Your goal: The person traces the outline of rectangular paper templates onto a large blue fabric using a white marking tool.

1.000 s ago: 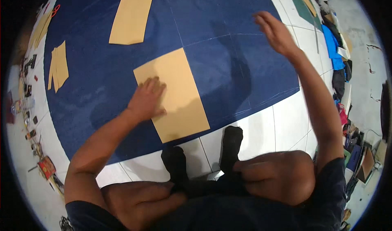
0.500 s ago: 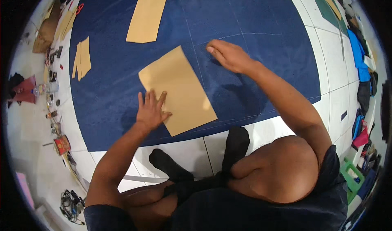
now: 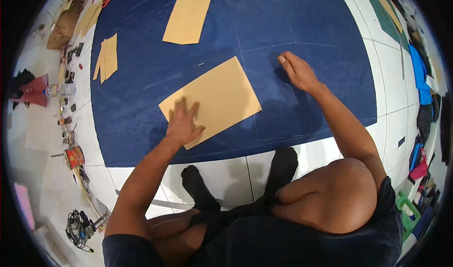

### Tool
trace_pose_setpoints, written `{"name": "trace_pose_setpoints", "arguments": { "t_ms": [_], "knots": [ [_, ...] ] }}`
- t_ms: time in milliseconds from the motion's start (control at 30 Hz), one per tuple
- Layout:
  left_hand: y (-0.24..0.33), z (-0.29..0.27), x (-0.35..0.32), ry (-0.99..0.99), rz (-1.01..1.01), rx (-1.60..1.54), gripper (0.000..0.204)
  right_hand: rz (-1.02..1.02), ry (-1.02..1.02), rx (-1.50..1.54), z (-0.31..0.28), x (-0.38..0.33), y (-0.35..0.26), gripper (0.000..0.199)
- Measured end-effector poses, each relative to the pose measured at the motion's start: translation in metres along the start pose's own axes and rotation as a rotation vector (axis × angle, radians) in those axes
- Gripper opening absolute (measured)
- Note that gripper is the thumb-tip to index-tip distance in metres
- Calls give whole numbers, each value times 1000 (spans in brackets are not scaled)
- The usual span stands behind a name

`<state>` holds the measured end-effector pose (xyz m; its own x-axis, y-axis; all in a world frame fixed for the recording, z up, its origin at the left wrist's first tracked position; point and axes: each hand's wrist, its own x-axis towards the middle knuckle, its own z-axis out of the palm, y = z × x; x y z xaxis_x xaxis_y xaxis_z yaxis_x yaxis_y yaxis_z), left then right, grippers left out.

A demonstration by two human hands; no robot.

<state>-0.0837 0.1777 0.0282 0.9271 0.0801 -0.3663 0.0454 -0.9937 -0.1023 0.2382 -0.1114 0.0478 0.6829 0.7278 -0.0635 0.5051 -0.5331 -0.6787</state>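
Touching tan card (image 3: 222, 94), left hand (image 3: 183, 127) splayed; right hand (image 3: 299, 73) curled over chalk-marked cloth (image 3: 137, 101), contents unclear.

A flat, tan rectangular sheet (image 3: 226, 94) lay aslant near the frame's centre, on dark blue cloth (image 3: 130, 109) bearing pale lines.

Left hand (image 3: 181, 126) spread on the tan sheet (image 3: 224, 92), right hand (image 3: 299, 72) curled off to its right
The left forearm (image 3: 148, 170) slants in from the near left of the sheet, wrist nearly straight, palm down, fingers (image 3: 181, 108) parted and pointing forward over the sheet's left part, thumb (image 3: 198, 131) angled out rightward; the right forearm (image 3: 347, 118) slants inward well to the right of the sheet, its fingers folded in and thumb tip showing, the inside of the grip hidden; the knees (image 3: 347, 184) are bent, left foot (image 3: 196, 184) and right foot (image 3: 281, 168) apart on the sheet's near side
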Motion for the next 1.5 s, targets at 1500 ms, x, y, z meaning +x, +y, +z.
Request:
{"name": "trace_pose_setpoints", "arguments": {
  "t_ms": [1500],
  "knots": [
    [-33,-13,122,230,-85,-373,71,-279,-314,-160,69,-57,-39,26]
  ]
}}
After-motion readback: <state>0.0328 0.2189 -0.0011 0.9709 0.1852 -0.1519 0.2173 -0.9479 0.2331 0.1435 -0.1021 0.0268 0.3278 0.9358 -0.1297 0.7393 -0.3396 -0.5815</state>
